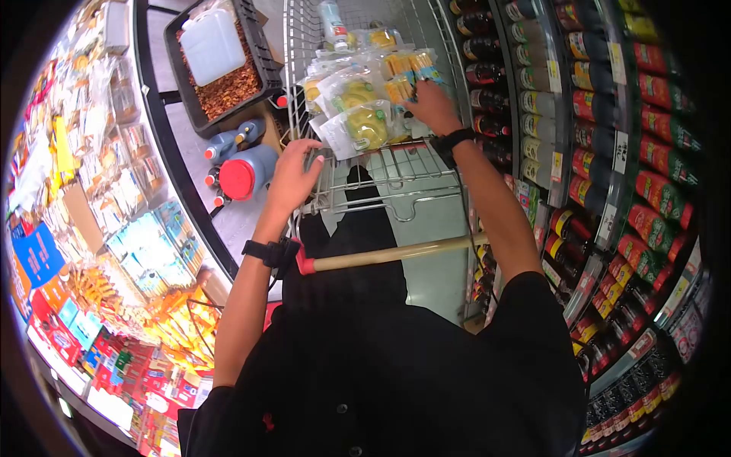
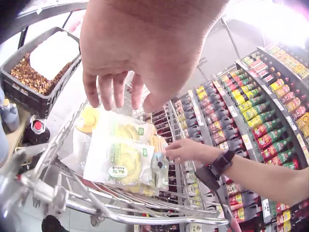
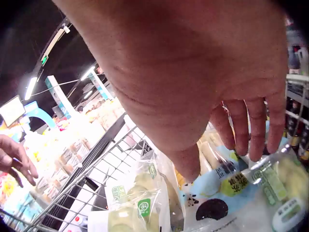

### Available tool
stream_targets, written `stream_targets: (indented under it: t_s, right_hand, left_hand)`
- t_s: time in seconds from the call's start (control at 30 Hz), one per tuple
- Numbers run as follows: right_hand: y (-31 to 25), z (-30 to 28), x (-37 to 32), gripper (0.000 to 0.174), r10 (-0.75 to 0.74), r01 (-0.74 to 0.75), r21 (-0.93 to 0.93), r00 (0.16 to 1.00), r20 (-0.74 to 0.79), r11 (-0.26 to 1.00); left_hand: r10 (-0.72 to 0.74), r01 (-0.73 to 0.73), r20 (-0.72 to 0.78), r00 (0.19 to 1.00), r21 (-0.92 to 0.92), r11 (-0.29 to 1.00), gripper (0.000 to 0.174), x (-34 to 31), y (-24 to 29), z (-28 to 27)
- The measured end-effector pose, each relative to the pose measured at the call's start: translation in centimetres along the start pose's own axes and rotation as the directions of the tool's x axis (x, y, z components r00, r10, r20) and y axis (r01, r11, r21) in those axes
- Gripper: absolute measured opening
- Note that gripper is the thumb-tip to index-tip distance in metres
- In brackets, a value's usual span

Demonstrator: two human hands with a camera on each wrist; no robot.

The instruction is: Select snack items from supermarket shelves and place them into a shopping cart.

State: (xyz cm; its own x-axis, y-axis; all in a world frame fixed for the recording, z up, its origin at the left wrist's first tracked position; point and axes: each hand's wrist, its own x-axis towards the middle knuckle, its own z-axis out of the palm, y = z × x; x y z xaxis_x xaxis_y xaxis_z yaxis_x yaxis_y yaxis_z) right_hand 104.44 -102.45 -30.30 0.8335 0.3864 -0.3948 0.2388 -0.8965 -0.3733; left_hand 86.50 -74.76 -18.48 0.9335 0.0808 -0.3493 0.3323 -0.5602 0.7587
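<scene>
"What do we have at our right hand (image 1: 435, 107)?"

"We see a light blue packet (image 3: 227, 193) with a big black round shape on it. It is just below that hand, between the thumb and the fingers."

"Do we have hold of it?"

"Our thumb and fingers are spread wide apart, with the tips down by the packet. We can't tell if they pinch it (the wrist hides a lot)."

"And our left hand (image 1: 295, 174)?"

"It holds nothing. Its fingers hang loose, by the near corner of the metal cart (image 2: 145, 220)."

"What is between our two hands?"

"We see clear bags (image 1: 368, 126) with pale yellow rings in them, in a heap. A white bottle (image 1: 333, 23) lies past them, further from both hands."

"What is around us?"

"To the left of our left hand is a tub with a red lid (image 1: 237, 180). To the right of our right hand, rows of dark bottles (image 1: 487, 76) fill the shelf."
</scene>
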Motion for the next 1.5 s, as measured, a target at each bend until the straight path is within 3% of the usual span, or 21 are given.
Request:
stream_targets:
  t_s: [0.17, 0.27, 0.3, 0.37, 0.47, 0.53, 0.6, 0.63, 0.67, 0.73, 0.77, 0.8, 0.9, 0.97, 1.03, 1.13, 1.23, 1.27, 1.4, 1.47, 1.5]
  right_hand:
    - [-1.9, -4.2, -1.5, 0.043, -0.060, 0.066, -0.043, 0.988, 0.142, 0.997]
    - [-4.1, -5.6, -1.8, 0.040, -0.334, 0.340, -0.039, 0.935, 0.119, 0.940]
    - [-7.1, -6.2, -2.2, 0.038, -0.383, 0.392, -0.054, 0.914, 0.133, 0.918]
    - [-16.6, -8.4, -4.0, 0.040, -0.417, 0.414, 0.055, 0.888, 0.195, 0.908]
    - [-29.2, -7.5, -5.5, 0.043, -0.690, 0.673, 0.157, 0.697, 0.193, 0.723]
    - [-37.6, -5.2, -6.9, 0.044, -0.788, 0.796, 0.093, 0.564, 0.248, 0.598]
    - [-46.0, -1.6, -9.0, 0.047, -0.830, 0.843, 0.154, 0.446, 0.335, 0.516]
    - [-49.3, 1.1, -9.9, 0.045, -0.901, 0.910, 0.173, 0.318, 0.296, 0.378]
    - [-53.2, 3.4, -11.2, 0.045, -0.911, 0.942, 0.151, 0.235, 0.338, 0.299]
    - [-60.1, 8.0, -14.1, 0.051, -0.900, 0.963, 0.178, 0.110, 0.422, 0.200]
    - [-63.1, 10.6, -15.3, 0.052, -0.902, 0.962, 0.206, 0.076, 0.424, 0.178]
    - [-65.8, 13.1, -16.6, 0.054, -0.902, 0.959, 0.233, 0.045, 0.429, 0.158]
    - [-73.4, 18.5, -20.5, 0.057, -0.873, 0.960, 0.233, 0.024, 0.488, 0.156]
    - [-77.6, 22.4, -21.3, 0.058, -0.871, 0.966, 0.220, 0.009, 0.491, 0.134]
    - [-80.8, 25.6, -21.2, 0.055, -0.899, 0.982, 0.186, -0.042, 0.436, 0.044]
    - [-83.1, 29.7, -20.2, 0.042, -0.920, 0.983, 0.088, -0.182, 0.346, -0.161]
    - [-84.2, 31.7, -19.1, 0.039, -0.907, 0.981, 0.021, -0.187, 0.377, -0.193]
    - [-84.3, 31.8, -19.3, 0.037, -0.911, 0.991, 0.048, -0.135, 0.391, -0.126]
    - [-83.3, 31.0, -19.0, 0.030, -0.862, 0.990, 0.057, -0.140, 0.487, -0.129]
    - [-82.7, 30.8, -18.8, 0.028, -0.900, 0.980, 0.070, -0.199, 0.389, -0.186]
    - [-82.4, 30.6, -18.8, 0.027, -0.913, 0.973, 0.076, -0.230, 0.337, -0.217]
  left_hand:
    - [0.047, -0.042, -0.186, 0.981, 0.031, 0.999, 0.027, -5.1, -1.7, -4.9]
    - [0.063, -0.063, -0.340, 0.938, 0.012, 0.998, 0.024, -9.3, -3.7, -7.9]
    - [0.087, -0.079, -0.397, 0.914, 0.036, 0.996, 0.024, -11.0, -5.1, -8.8]
    - [-0.036, 0.003, -0.463, 0.885, -0.073, 0.997, 0.026, -14.8, -6.6, -10.8]
    - [-0.182, 0.113, -0.546, 0.818, -0.157, 0.981, 0.026, -20.4, -10.0, -12.4]
    - [-0.240, 0.150, -0.589, 0.772, -0.198, 0.969, 0.027, -24.1, -12.4, -12.8]
    - [-0.347, 0.202, -0.622, 0.701, -0.293, 0.934, 0.033, -27.6, -14.6, -13.2]
    - [-0.398, 0.222, -0.632, 0.664, -0.342, 0.913, 0.035, -29.2, -16.0, -13.4]
    - [-0.442, 0.249, -0.666, 0.601, -0.370, 0.895, 0.052, -30.4, -18.5, -12.9]
    - [-0.535, 0.284, -0.752, 0.384, -0.455, 0.844, 0.062, -32.5, -21.5, -13.5]
    - [-0.571, 0.295, -0.775, 0.271, -0.498, 0.815, 0.067, -33.4, -22.9, -14.0]
    - [-0.595, 0.265, -0.765, 0.248, -0.537, 0.801, 0.078, -34.4, -23.8, -15.4]
    - [-0.643, 0.171, -0.764, 0.050, -0.628, 0.759, 0.068, -36.3, -25.8, -19.0]
    - [-0.738, -0.045, -0.674, 0.035, -0.738, 0.673, 0.065, -36.7, -28.9, -20.1]
    - [-0.757, -0.077, -0.653, 0.017, -0.756, 0.650, 0.067, -36.7, -30.1, -21.3]
    - [-0.688, -0.083, -0.718, -0.104, -0.683, 0.725, 0.069, -34.5, -32.8, -21.0]
    - [-0.744, -0.024, -0.635, -0.210, -0.757, 0.653, 0.069, -34.3, -33.4, -22.2]
    - [-0.768, -0.074, -0.588, -0.256, -0.780, 0.622, 0.070, -34.2, -33.5, -22.9]
    - [-0.945, -0.140, -0.275, -0.175, -0.943, 0.301, 0.076, -33.4, -36.4, -23.5]
    - [-0.945, -0.120, -0.252, -0.208, -0.952, 0.281, 0.078, -32.9, -37.1, -23.4]
    - [-0.921, -0.128, -0.280, -0.271, -0.938, 0.323, 0.079, -32.8, -37.1, -23.3]
